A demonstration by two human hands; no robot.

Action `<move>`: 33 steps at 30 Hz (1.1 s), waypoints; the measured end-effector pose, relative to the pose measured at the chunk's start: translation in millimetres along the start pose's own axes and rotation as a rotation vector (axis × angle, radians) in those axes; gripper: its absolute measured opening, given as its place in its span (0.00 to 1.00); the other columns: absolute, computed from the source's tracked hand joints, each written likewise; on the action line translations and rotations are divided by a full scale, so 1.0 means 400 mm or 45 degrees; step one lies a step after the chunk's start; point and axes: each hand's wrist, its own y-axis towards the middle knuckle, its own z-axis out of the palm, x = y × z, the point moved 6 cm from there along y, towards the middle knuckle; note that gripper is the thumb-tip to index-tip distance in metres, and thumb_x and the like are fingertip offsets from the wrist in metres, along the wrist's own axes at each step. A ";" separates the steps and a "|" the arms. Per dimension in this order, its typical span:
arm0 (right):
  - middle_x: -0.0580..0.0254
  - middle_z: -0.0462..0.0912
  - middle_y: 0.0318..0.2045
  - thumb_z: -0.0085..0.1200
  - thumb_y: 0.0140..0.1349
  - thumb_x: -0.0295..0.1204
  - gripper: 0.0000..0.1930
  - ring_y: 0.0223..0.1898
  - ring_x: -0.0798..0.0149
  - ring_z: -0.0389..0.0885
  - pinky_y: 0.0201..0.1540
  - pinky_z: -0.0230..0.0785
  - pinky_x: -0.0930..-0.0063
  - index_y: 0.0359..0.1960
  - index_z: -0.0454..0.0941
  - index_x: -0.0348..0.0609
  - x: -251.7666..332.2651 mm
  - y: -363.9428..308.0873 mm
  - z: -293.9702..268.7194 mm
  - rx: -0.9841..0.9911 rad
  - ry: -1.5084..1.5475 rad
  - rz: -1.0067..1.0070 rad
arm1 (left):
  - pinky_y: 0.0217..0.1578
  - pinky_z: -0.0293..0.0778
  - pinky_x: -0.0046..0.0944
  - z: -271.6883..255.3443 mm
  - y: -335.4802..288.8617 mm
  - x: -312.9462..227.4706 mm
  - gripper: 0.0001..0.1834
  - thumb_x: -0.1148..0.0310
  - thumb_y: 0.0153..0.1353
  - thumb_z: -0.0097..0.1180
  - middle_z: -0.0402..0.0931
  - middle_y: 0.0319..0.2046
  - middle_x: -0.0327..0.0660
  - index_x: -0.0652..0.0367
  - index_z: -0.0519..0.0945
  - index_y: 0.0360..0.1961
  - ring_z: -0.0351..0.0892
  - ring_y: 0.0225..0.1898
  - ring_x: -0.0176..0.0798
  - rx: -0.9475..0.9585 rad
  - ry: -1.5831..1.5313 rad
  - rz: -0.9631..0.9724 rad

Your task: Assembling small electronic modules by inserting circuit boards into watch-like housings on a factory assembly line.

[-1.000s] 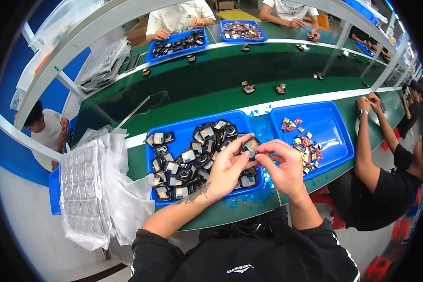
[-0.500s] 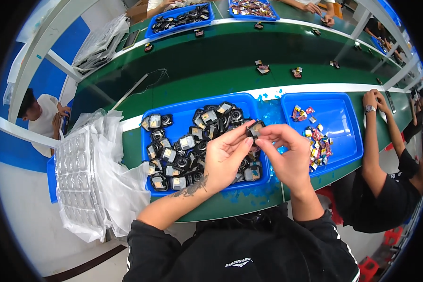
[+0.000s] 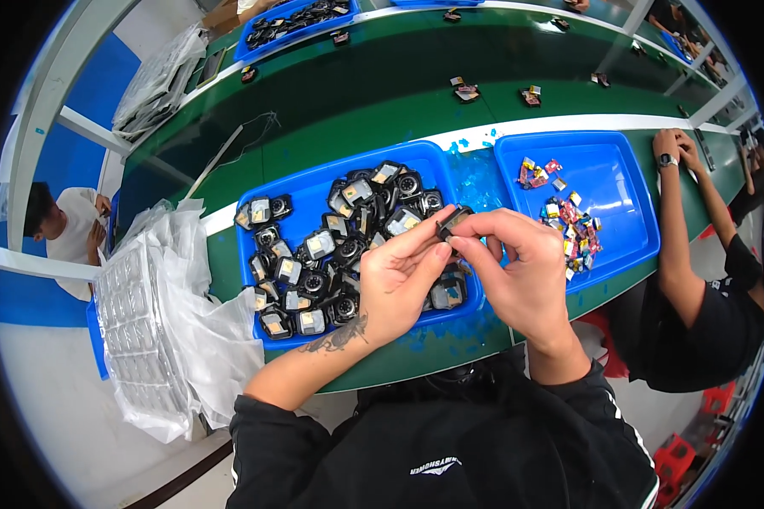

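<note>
Head view: two hands (image 3: 401,280) (image 3: 525,267) hold one black part (image 3: 454,220).

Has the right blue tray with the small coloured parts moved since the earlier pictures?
No, I see no shift: against the white strip, the right blue tray keeps its place, its far edge close to the strip. The camera view itself shifted.

One wide fisheye view, head-worn, looking down and forward from above, hands (image 3: 395,282) at close range
</note>
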 end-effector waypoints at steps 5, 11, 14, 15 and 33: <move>0.58 0.80 0.23 0.62 0.52 0.19 0.05 0.18 0.65 0.72 0.22 0.64 0.74 0.31 0.81 0.38 -0.007 -0.002 0.004 0.006 0.028 0.005 | 0.55 0.72 0.33 -0.003 -0.003 -0.005 0.23 0.80 0.67 0.49 0.76 0.52 0.48 0.71 0.66 0.62 0.75 0.53 0.33 0.018 0.060 0.015; 0.60 0.80 0.23 0.63 0.52 0.19 0.06 0.18 0.69 0.71 0.22 0.63 0.76 0.32 0.82 0.38 -0.016 -0.008 0.000 -0.023 0.107 0.041 | 0.56 0.72 0.32 0.007 -0.003 -0.013 0.23 0.80 0.67 0.49 0.75 0.53 0.48 0.72 0.66 0.63 0.75 0.53 0.33 0.028 0.072 0.019; 0.61 0.80 0.23 0.63 0.52 0.19 0.05 0.18 0.70 0.71 0.22 0.62 0.76 0.31 0.82 0.39 -0.017 -0.008 -0.002 0.000 0.064 0.040 | 0.55 0.71 0.32 0.002 -0.004 -0.008 0.23 0.80 0.67 0.49 0.75 0.53 0.48 0.72 0.66 0.62 0.74 0.54 0.33 0.026 0.095 0.028; 0.62 0.80 0.23 0.63 0.52 0.19 0.05 0.18 0.71 0.71 0.21 0.62 0.77 0.31 0.82 0.39 -0.018 -0.007 -0.002 0.019 0.038 0.033 | 0.55 0.71 0.32 0.003 -0.004 -0.008 0.23 0.80 0.67 0.49 0.75 0.53 0.48 0.72 0.66 0.62 0.74 0.54 0.33 0.027 0.095 0.027; 0.62 0.77 0.40 0.63 0.53 0.19 0.18 0.44 0.71 0.77 0.43 0.75 0.79 0.45 0.72 0.39 -0.131 -0.047 0.019 0.071 1.032 0.358 | 0.54 0.75 0.39 0.002 -0.002 -0.044 0.27 0.77 0.68 0.47 0.75 0.53 0.52 0.67 0.57 0.66 0.76 0.53 0.40 -0.055 -0.129 0.103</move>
